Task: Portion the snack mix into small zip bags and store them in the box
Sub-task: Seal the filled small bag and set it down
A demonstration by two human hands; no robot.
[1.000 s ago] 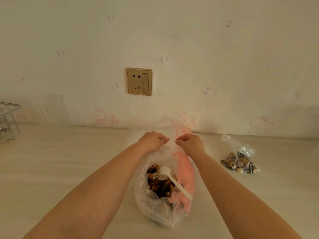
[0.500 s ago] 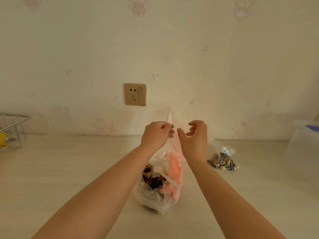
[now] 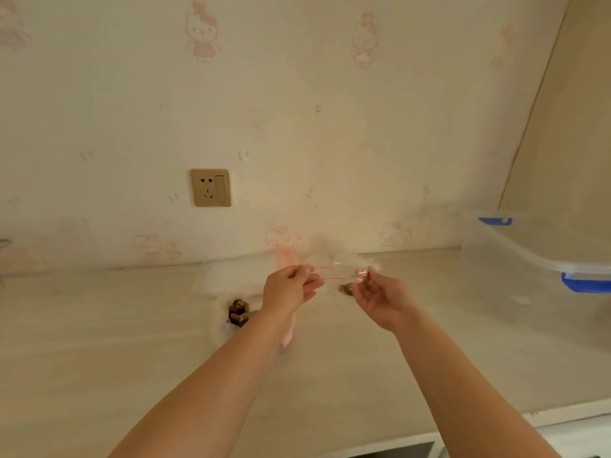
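Both hands pinch clear zip bag (image 3: 334, 272) betw. them: left hand (image 3: 289, 287), right hand (image 3: 380, 297); box (image 3: 535, 256) right of right hand.

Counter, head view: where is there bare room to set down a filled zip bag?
Bare counter lies left of the snack mix bag, and between the right hand and the clear box. It is crowded at the centre, where the left hand and right hand pinch a small zip bag.
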